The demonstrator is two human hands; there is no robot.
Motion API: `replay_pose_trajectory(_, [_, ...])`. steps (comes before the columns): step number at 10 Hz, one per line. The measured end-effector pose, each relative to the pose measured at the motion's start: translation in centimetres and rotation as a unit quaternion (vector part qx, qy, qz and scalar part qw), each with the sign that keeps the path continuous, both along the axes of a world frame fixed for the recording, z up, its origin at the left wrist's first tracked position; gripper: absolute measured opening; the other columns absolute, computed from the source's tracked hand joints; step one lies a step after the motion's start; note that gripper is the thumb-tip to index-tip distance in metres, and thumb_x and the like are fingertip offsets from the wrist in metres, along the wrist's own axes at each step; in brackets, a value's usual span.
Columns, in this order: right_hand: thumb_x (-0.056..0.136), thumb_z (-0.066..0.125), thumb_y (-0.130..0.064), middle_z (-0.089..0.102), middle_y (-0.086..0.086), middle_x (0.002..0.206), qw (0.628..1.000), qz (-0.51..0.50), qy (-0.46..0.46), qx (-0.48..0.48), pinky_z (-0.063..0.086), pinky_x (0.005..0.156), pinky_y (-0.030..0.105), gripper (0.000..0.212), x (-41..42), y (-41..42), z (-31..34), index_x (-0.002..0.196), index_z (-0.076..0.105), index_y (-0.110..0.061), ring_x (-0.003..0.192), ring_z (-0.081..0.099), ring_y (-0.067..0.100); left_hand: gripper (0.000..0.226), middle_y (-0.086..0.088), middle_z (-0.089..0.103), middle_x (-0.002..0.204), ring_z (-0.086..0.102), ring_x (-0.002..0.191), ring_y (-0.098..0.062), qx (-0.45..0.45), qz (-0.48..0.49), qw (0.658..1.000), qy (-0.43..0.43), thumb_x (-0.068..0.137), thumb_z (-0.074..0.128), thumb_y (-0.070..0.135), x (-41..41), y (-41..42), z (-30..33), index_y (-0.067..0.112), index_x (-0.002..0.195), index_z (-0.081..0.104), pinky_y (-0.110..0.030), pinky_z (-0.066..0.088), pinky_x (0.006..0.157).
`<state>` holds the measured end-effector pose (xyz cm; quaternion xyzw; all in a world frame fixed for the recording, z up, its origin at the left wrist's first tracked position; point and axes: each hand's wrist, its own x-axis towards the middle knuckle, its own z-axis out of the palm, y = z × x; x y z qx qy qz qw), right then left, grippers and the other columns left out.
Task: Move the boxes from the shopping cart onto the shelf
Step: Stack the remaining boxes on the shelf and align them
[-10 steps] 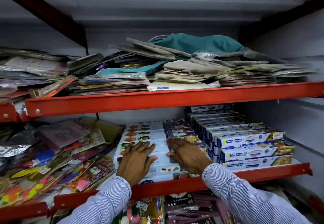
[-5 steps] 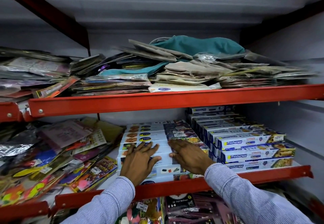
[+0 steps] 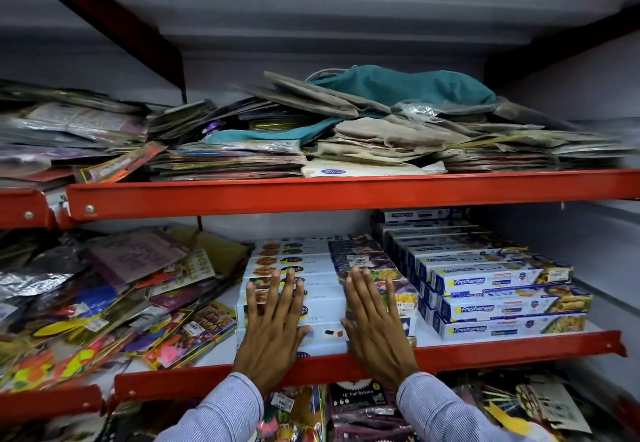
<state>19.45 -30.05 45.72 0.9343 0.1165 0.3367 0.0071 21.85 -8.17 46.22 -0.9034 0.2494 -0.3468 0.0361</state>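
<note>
Both hands, left hand (image 3: 273, 329) and right hand (image 3: 375, 327), press flat, fingers (image 3: 277, 289) spread wide, on stacked cling-film boxes (image 3: 311, 303). An uneven shove risks skewing the stack off the shelf (image 3: 485, 355) edge.

two hands (image 3: 325, 330), two red shelf rails (image 3: 346, 192), three front Freshwrapp boxes (image 3: 512, 306)

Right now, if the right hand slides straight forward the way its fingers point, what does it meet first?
The right hand lies flat on the white cling film boxes. Straight ahead, its fingertips probably meet more of those stacked boxes, whose dark printed ends continue toward the shelf's back. Depth is unclear.
</note>
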Motion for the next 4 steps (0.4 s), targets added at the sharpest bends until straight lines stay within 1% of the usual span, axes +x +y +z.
replay_pose_trajectory(1, [0.101, 0.027, -0.038, 0.003, 0.008, 0.164, 1.000, -0.011, -0.008, 0.004, 0.010, 0.117, 0.056, 0.063, 0.39, -0.25, -0.77, 0.154, 0.005, -0.013, 0.151, 0.002, 0.024, 0.068, -0.020, 0.009, 0.161, 0.006, 0.148, -0.039, 0.014, 0.004, 1.000, 0.005, 0.100, 0.023, 0.048, 0.79, 0.64, -1.01, 0.002, 0.151, 0.016, -0.070, 0.007, 0.113])
replay_pose_trajectory(3, [0.100, 0.028, -0.036, 0.007, 0.009, 0.164, 1.000, -0.003, -0.023, 0.009, 0.012, 0.117, 0.057, 0.063, 0.71, -0.03, -0.91, 0.154, 0.007, -0.011, 0.151, 0.005, 0.025, 0.070, -0.019, 0.006, 0.161, 0.007, 0.148, -0.037, 0.024, 0.016, 1.000, -0.008, 0.101, 0.022, 0.050, 0.93, 0.73, -1.15, 0.002, 0.151, 0.012, -0.064, -0.008, 0.115])
replay_pose_trajectory(4, [0.100, 0.030, -0.036, 0.002, 0.008, 0.164, 0.999, 0.004, -0.028, 0.017, 0.012, 0.117, 0.056, 0.064, 0.24, 0.27, -0.51, 0.154, 0.005, -0.011, 0.151, 0.003, 0.024, 0.070, -0.019, 0.005, 0.161, 0.008, 0.148, -0.036, 0.009, 0.011, 1.000, -0.013, 0.101, 0.018, 0.051, 0.39, 0.57, -0.60, 0.002, 0.151, 0.013, -0.064, -0.004, 0.116])
